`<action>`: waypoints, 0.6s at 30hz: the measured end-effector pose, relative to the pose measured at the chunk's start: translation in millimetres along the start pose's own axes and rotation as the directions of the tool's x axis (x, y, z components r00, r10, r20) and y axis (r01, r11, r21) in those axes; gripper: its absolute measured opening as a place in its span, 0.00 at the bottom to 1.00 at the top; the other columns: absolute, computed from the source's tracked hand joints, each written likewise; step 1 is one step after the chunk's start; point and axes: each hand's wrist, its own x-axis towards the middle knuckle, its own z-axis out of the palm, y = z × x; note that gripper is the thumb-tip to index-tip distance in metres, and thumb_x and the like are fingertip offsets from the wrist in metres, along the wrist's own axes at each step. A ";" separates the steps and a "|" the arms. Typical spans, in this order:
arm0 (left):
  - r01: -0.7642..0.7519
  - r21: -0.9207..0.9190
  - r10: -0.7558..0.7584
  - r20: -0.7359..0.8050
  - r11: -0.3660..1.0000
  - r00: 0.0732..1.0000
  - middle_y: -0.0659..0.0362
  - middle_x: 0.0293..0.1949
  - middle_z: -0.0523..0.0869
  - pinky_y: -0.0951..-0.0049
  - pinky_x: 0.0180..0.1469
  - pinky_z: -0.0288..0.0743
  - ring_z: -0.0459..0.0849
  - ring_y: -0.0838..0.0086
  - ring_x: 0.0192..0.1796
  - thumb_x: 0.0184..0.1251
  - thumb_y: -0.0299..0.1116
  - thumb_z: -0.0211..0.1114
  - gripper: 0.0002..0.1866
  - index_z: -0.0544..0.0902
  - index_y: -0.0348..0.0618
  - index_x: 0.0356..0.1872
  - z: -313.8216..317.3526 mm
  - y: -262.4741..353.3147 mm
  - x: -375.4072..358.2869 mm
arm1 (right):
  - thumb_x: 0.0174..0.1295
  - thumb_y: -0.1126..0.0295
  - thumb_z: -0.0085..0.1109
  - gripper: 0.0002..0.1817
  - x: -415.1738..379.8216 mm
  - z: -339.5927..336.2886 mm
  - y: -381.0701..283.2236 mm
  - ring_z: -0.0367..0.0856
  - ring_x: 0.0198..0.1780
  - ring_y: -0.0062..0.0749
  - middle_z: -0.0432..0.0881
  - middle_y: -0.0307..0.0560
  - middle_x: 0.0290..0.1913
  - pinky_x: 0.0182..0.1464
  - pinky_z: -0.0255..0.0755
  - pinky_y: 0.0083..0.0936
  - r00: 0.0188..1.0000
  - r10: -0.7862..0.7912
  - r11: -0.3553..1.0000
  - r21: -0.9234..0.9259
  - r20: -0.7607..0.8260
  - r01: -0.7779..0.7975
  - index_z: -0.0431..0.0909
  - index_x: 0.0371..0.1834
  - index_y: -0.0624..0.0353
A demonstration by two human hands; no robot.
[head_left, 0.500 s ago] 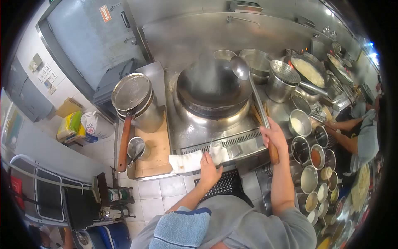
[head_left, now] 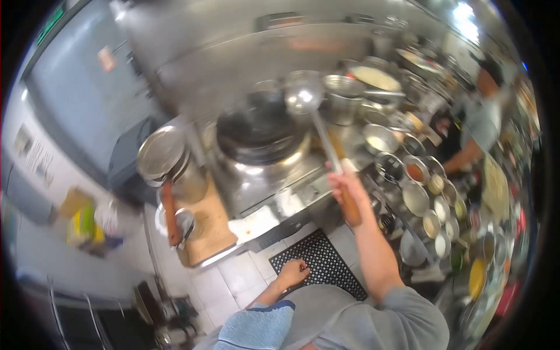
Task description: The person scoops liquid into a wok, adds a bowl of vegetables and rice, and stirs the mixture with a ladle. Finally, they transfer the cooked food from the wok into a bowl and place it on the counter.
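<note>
My right hand (head_left: 345,185) is wrapped round the wooden-handled end of a long metal ladle (head_left: 328,143). The ladle's bowl is raised in front of the back of the stove, just right of a dark wok (head_left: 256,128) on its burner. Low in front of my body, my left hand (head_left: 291,273) is curled closed above the floor mat, with nothing visible in it. A folded white cloth (head_left: 255,223) lies on the stove's front edge, apart from both hands.
Left of the wok, a strainer (head_left: 163,153) sits on a metal pot on a brown board (head_left: 208,236). Several bowls and containers (head_left: 415,198) crowd the right side. A co-worker (head_left: 481,122) stands beyond them. A perforated black mat (head_left: 318,256) lies on the tiled floor.
My left hand has left the white cloth and dropped back toward my body, its fingers now curled. The view has turned right, and the ladle is still in my right hand.
</note>
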 end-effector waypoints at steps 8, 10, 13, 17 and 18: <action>-0.307 0.132 0.139 0.680 0.942 0.720 0.53 0.33 0.87 0.70 0.42 0.77 0.86 0.68 0.36 0.56 0.41 0.68 0.17 0.82 0.37 0.38 104.5 18.7 23.8 | 0.66 0.75 0.51 0.19 -238.0 -39.9 28.5 0.58 0.17 0.08 0.63 0.31 0.24 0.12 0.51 0.09 0.982 -0.046 0.886 0.462 0.186 -0.045 0.62 0.60 0.58; -0.458 0.065 0.213 0.821 0.887 0.529 0.53 0.38 0.85 0.69 0.47 0.75 0.83 0.69 0.41 0.61 0.38 0.65 0.15 0.81 0.38 0.43 146.3 26.8 33.9 | 0.66 0.75 0.51 0.21 -333.9 -56.3 59.9 0.58 0.15 0.08 0.62 0.32 0.23 0.11 0.52 0.10 0.971 -0.147 0.850 0.526 0.189 0.027 0.61 0.61 0.56; -0.772 -0.225 0.488 0.864 0.595 0.124 0.51 0.37 0.85 0.68 0.45 0.76 0.84 0.65 0.41 0.60 0.38 0.65 0.15 0.81 0.36 0.41 218.3 26.5 45.7 | 0.65 0.72 0.53 0.28 -474.4 -4.1 66.3 0.57 0.14 0.08 0.61 0.31 0.22 0.10 0.52 0.11 0.987 -0.074 0.876 0.464 -0.142 0.132 0.55 0.67 0.57; -0.726 -0.343 0.535 0.844 0.596 0.040 0.51 0.37 0.84 0.65 0.43 0.76 0.83 0.62 0.39 0.65 0.34 0.61 0.12 0.80 0.35 0.41 278.3 157.7 -39.7 | 0.64 0.72 0.54 0.32 -583.9 70.7 81.5 0.57 0.13 0.08 0.62 0.33 0.22 0.10 0.51 0.11 0.805 -0.154 0.772 0.438 -0.573 0.460 0.52 0.69 0.61; -0.588 -0.476 0.553 0.831 0.654 -0.057 0.51 0.37 0.84 0.66 0.42 0.76 0.83 0.64 0.39 0.65 0.33 0.61 0.11 0.80 0.35 0.40 291.9 200.9 -63.7 | 0.63 0.73 0.54 0.32 -596.3 84.3 88.7 0.57 0.13 0.08 0.62 0.33 0.23 0.10 0.51 0.11 0.735 -0.172 0.737 0.410 -0.655 0.538 0.53 0.69 0.61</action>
